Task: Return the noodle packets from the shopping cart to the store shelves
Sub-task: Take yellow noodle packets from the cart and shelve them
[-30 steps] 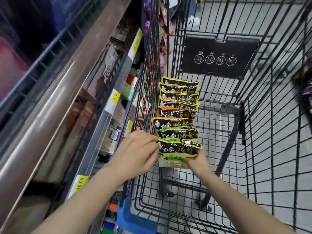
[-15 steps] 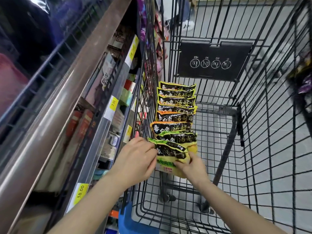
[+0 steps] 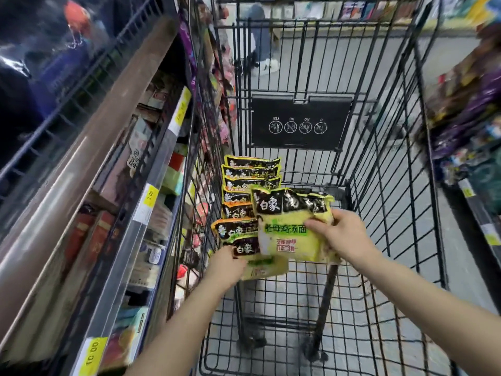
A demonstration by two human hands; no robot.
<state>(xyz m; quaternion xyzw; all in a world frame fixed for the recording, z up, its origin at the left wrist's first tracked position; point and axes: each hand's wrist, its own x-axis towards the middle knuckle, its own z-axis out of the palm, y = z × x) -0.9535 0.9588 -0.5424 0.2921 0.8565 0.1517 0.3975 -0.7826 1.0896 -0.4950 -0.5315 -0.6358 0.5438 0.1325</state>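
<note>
Packet [image 3: 284,229] raised in right hand [image 3: 344,237] grip, left hand [image 3: 226,267] on next pkt [image 3: 260,263]

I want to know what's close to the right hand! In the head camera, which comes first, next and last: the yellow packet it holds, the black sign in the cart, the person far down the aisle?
1. Yellow packet: gripped by the right hand.
2. Black sign: on the cart's far end.
3. Person: beyond the cart, down the aisle.
</note>
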